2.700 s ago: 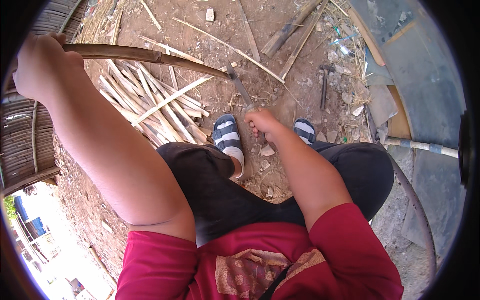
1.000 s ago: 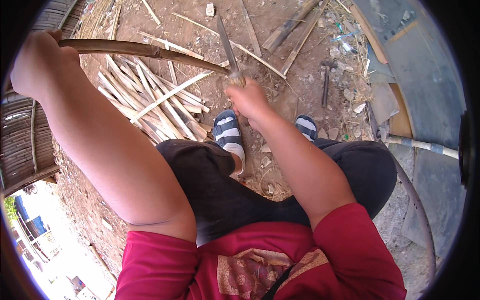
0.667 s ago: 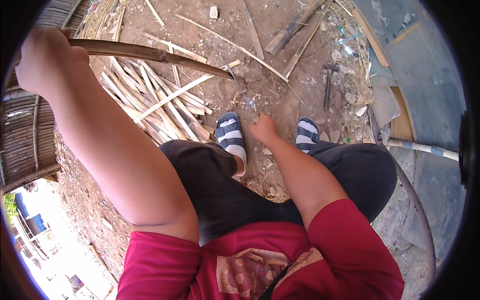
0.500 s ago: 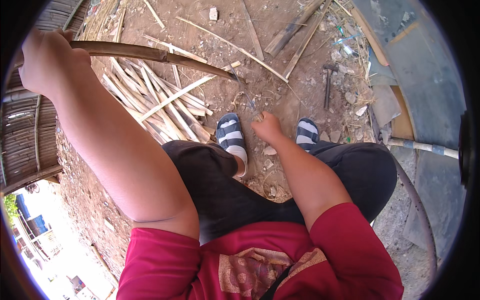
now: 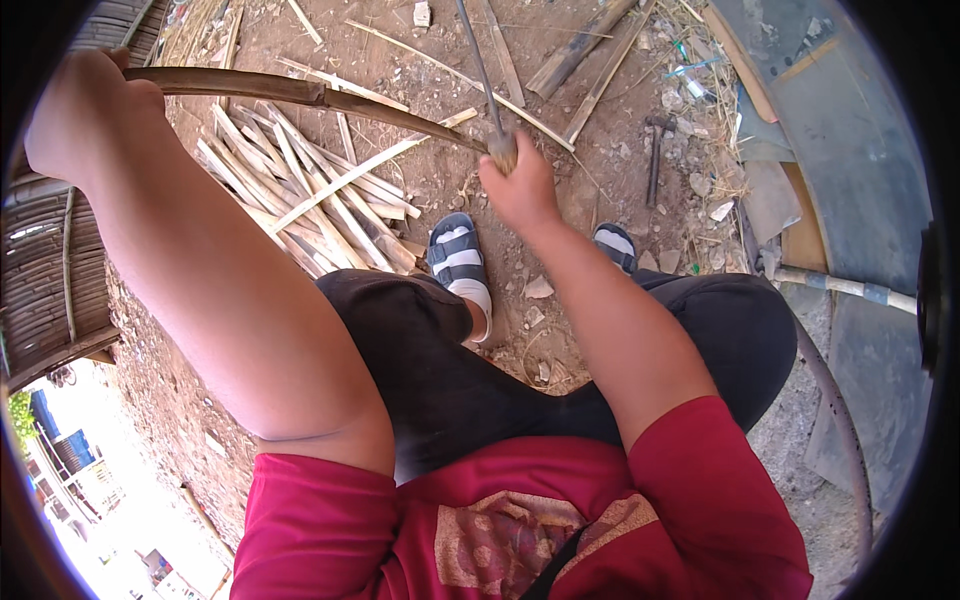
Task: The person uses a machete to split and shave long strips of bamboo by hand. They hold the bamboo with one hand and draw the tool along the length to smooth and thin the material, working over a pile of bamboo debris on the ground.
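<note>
At the upper left, my left hand (image 5: 95, 120) is closed around a long brown bamboo piece (image 5: 270, 88). The piece slants down to the right, its far end near the knife handle; whether they touch I cannot tell. My right hand (image 5: 522, 190) grips the wooden handle of a long-bladed knife (image 5: 480, 70). Its thin dark blade, seen nearly edge-on, points away from me and runs out at the top of the view. Below the bamboo piece lies a pile of split bamboo strips (image 5: 310, 205) on the dirt.
A hammer (image 5: 655, 160) lies on the ground to the right. Wooden boards (image 5: 580, 50) and loose strips are scattered ahead. Grey sheets (image 5: 840, 130) line the right side, a woven bamboo panel (image 5: 45, 270) the left. My sandalled feet (image 5: 458, 255) are below my hands.
My right hand has moved up and away from me with the knife, whose blade now reaches the top of the view. My left hand and the bamboo piece have shifted slightly up and left.
</note>
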`<state>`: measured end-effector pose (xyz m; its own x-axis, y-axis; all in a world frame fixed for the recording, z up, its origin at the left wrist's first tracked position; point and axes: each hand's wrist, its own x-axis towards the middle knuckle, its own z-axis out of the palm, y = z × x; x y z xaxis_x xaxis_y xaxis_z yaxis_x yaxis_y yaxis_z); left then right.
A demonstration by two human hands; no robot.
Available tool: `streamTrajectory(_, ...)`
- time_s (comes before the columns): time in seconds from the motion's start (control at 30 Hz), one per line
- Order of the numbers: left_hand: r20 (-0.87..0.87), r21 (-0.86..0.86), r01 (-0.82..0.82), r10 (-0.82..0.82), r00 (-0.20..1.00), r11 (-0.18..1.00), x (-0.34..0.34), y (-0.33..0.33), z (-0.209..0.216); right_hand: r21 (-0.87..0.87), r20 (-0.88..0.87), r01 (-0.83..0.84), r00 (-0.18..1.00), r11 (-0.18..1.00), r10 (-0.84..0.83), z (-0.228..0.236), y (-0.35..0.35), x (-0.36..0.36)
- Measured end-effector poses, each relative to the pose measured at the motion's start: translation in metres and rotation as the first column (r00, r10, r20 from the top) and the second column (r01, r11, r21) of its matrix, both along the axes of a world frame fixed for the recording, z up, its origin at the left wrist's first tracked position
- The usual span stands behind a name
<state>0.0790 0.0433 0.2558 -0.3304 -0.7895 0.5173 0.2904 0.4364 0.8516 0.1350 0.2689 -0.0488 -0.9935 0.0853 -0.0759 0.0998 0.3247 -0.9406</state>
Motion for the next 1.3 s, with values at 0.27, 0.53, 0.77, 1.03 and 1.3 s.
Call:
streamTrajectory(0.27,0.039,-0.062,0.011,-0.009,0.999,0.998,0.001,-0.006,-0.002,0.355,0.417,-0.225,0.907,0.907,0.061,-0.11,0.026,0.044)
streamTrajectory(0.53,0.039,-0.226,0.052,-0.044,0.998,0.973,-0.001,-0.024,-0.002,0.303,0.576,-0.398,0.801,0.866,0.166,-0.054,0.033,0.002)
streamTrajectory(0.77,0.055,-0.924,-0.064,0.298,0.953,0.376,-0.002,-0.112,0.0,0.356,0.536,-0.425,0.823,0.832,0.19,0.002,0.047,-0.029)
streamTrajectory(1.03,0.223,-0.763,-0.145,0.468,0.855,0.629,0.01,-0.024,-0.001,-0.222,0.668,-0.085,0.712,0.971,0.215,-0.025,0.042,-0.017)
streamTrajectory(1.3,0.202,-0.974,0.03,0.798,0.568,0.225,0.012,-0.037,0.006,-0.42,0.501,0.197,0.864,0.886,0.045,-0.008,0.033,-0.029)
